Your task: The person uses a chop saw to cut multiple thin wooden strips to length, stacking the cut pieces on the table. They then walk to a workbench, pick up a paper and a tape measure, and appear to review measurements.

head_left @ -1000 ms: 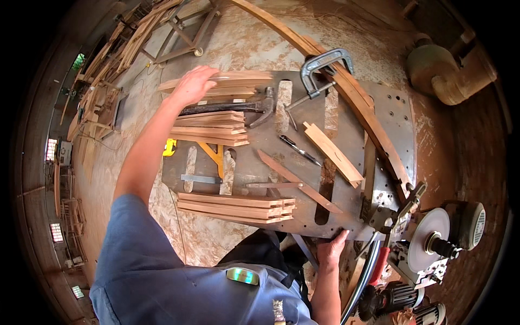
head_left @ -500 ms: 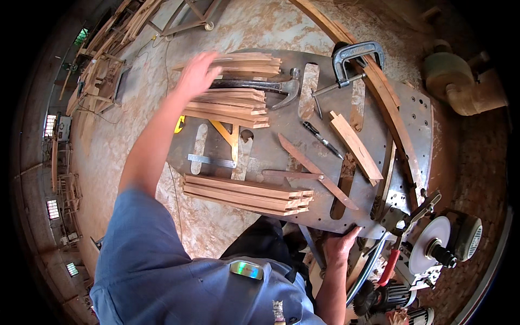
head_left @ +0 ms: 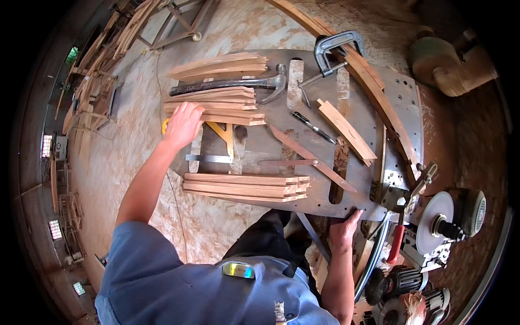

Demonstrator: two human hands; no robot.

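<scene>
My left hand (head_left: 184,125) has its fingers curled over the left end of a wooden strip (head_left: 233,117) along the near side of the middle stack (head_left: 222,98). Just below that hand lie a yellow-and-silver try square (head_left: 230,142) and, partly hidden, a yellow object (head_left: 165,125). A claw hammer (head_left: 233,84) separates the middle stack from the far stack (head_left: 216,65). Closest to me is another stack of notched strips (head_left: 244,188). My right hand (head_left: 342,230) grips the near edge of the metal table (head_left: 303,203), its fingers partly hidden.
On the tabletop are a sliding bevel (head_left: 314,162), a black pen (head_left: 314,128) and a single wooden piece (head_left: 346,131). A G-clamp (head_left: 336,51) sits on a long curved wooden strip (head_left: 379,97). Near right stands a machine with a pale disc (head_left: 435,222) and toothed saw blades (head_left: 375,286).
My left hand has come nearer from the far stack to the middle stack and closed on a strip's end. My right hand stays at the table edge. The whole view has shifted slightly.
</scene>
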